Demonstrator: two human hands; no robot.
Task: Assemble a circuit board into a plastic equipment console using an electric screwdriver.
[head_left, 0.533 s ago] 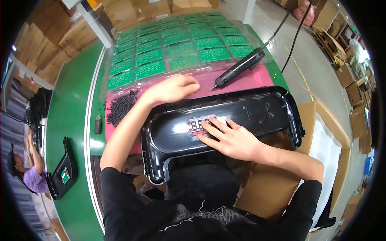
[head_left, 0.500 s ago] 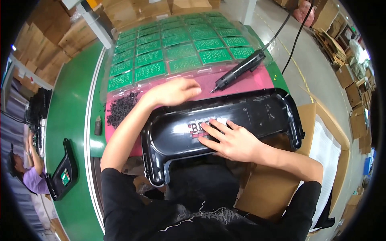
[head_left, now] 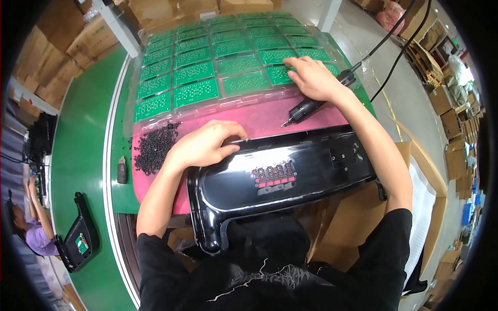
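A glossy black plastic housing (head_left: 311, 171) lies across the near edge of the pink mat, with a small cluster of cut-outs showing red in its middle. My left hand (head_left: 207, 145) grips its far edge toward the left, thumb on the near side and fingers curled over. My right hand (head_left: 314, 78) is over the front rows of green circuit boards (head_left: 194, 92) in a clear plastic tray (head_left: 207, 108). Its thumb and fingers are apart above one board; whether they touch it I cannot tell. Beside that wrist lies a black electric screwdriver (head_left: 306, 110).
Small black screws (head_left: 155, 147) lie heaped on the pink mat (head_left: 259, 119) at left. A dark stubby object (head_left: 122, 171) is beside it. An open carton (head_left: 353, 217) stands at right. Another person (head_left: 39, 233) works at far left, near a second black housing (head_left: 80, 233).
My right hand has left the middle of the housing and moved up and right to the circuit boards. My left hand has come down onto the housing's far edge. The view has shifted slightly.
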